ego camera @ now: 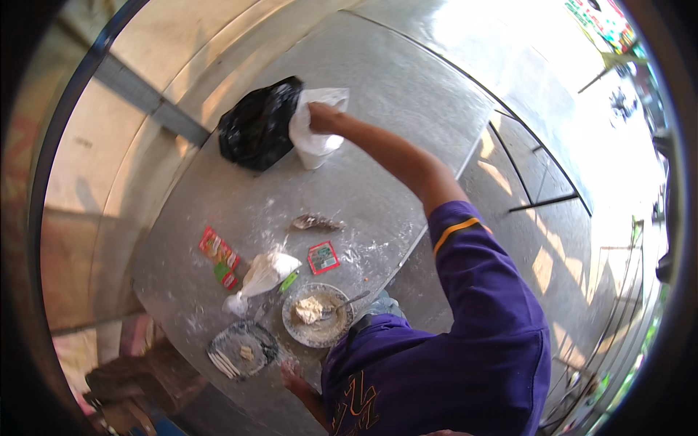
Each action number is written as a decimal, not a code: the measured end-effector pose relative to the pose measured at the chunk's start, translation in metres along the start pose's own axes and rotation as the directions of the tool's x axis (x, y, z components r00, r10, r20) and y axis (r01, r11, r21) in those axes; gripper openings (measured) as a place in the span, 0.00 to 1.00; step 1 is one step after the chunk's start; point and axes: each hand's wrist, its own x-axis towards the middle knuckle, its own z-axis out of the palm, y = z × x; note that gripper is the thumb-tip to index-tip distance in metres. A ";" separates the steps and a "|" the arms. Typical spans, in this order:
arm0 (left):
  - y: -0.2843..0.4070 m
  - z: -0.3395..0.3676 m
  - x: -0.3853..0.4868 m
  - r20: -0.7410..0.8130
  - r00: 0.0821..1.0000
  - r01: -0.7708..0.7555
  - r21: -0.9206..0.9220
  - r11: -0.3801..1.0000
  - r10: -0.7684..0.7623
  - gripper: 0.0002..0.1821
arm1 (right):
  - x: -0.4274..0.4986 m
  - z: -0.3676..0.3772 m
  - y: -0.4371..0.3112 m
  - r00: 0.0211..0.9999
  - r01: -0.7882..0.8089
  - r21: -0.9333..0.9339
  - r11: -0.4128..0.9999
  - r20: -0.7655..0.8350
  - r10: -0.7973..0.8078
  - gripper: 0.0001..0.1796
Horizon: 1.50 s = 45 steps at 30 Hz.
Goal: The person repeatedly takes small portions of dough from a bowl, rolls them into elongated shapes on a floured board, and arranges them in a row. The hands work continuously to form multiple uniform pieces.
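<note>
My right hand [324, 118] reaches across the table to a white plastic bag [305, 133], its fingers hidden at the bag's mouth. This bag sits in or over a white cup-like container [315, 159]. Close to my body, my flour-dusted left hand [292, 372] is by the table edge, beside a dark plate [240, 329]; its fingers are too blurred to read. The plate bears several pale dough sticks [223, 364] and a small dough piece [246, 353]. A metal bowl [292, 333] contains a lump of dough [308, 309] and a spoon [351, 300].
A black plastic bag [253, 125] stands against the white one. A tied bag of white powder [267, 272], red-green packets [218, 256], a red-edged packet [323, 258], a green object [288, 282] and a dark elongated object [316, 222] lie on the floury table [218, 191]. A metal post [158, 106] meets its far edge.
</note>
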 end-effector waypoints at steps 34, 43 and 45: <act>0.021 0.004 0.035 0.230 0.962 -0.088 -0.242 0.966 0.145 0.31 | -0.028 -0.075 -0.042 0.970 -0.208 -0.060 0.976 -0.144 0.197 0.18; -0.035 -0.041 0.072 0.333 0.917 -0.074 -0.402 0.913 0.221 0.31 | -0.118 -0.055 -0.115 0.982 0.042 0.220 0.975 0.169 -0.080 0.23; -0.038 -0.058 0.079 0.336 0.880 -0.252 -0.271 0.929 0.337 0.26 | -0.147 -0.041 -0.129 0.951 0.004 0.486 0.874 0.268 -0.154 0.23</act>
